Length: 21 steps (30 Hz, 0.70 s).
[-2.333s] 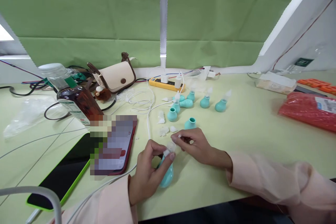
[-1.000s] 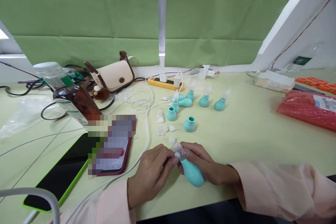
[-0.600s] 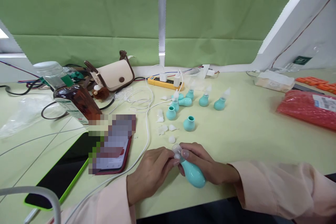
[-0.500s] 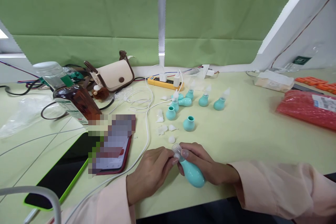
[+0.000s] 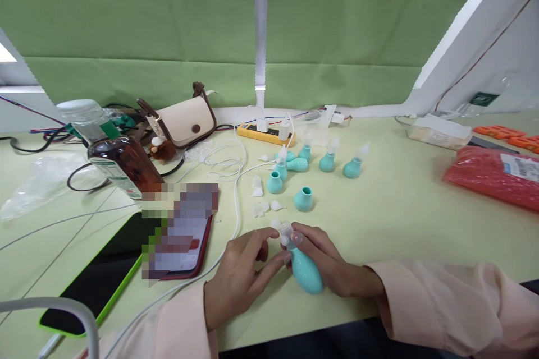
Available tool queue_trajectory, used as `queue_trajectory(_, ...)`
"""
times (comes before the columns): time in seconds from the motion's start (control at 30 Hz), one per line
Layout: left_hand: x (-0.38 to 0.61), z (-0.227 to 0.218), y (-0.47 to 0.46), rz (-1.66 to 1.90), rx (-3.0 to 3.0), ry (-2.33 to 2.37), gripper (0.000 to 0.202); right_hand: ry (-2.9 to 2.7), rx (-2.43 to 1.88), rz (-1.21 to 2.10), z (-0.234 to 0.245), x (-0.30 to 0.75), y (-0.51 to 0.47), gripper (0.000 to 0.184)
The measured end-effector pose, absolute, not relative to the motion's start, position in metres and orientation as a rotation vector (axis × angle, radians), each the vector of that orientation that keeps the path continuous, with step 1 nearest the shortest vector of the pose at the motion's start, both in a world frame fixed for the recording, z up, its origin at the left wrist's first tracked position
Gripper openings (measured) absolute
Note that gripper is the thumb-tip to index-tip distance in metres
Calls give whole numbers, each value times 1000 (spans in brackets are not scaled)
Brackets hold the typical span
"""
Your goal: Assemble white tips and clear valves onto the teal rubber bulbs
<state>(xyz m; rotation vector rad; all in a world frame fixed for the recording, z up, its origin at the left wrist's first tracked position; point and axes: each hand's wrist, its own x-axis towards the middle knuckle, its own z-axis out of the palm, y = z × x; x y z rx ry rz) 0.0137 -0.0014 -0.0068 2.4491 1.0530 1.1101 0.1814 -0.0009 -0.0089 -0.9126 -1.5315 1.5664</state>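
Observation:
My right hand (image 5: 332, 266) is closed round a teal rubber bulb (image 5: 306, 273) that lies tilted at the table's near edge. A small clear tip (image 5: 284, 232) sits on the bulb's neck, under my right thumb. My left hand (image 5: 242, 272) rests just left of the bulb. Its index finger and thumb are spread apart, reaching toward the neck and gripping nothing. Further back stand two teal bulbs without tips (image 5: 303, 198) (image 5: 274, 182) and several bulbs with tips (image 5: 352, 167). Loose clear tips (image 5: 261, 207) lie between them and my hands.
A phone in a red case (image 5: 185, 241) and a green-edged tablet (image 5: 96, 280) lie at the left, with a white cable (image 5: 236, 202) beside them. Behind are a brown bottle (image 5: 118, 160), a cream purse (image 5: 185, 120) and a yellow power strip (image 5: 265, 134). A red packet (image 5: 492, 174) lies at the right.
The bulb passed from my left hand to my right. My left fingers, pinched on the clear tip a moment ago, have spread apart and let go. The bulb has tilted slightly more upright.

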Motion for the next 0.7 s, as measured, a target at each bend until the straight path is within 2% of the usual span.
queue_trajectory(0.27,14,-7,5,1278,2099,785,6,-1588,-835,1641,-3,182,0,31)
queue_trajectory(0.43,14,-4,4,1264,2259,816,12,-1575,-845,1603,-4,182,0,32)
queue_trajectory(0.7,16,-3,1,1465,2372,856,15,-1453,-930,1552,-9,178,-2,33)
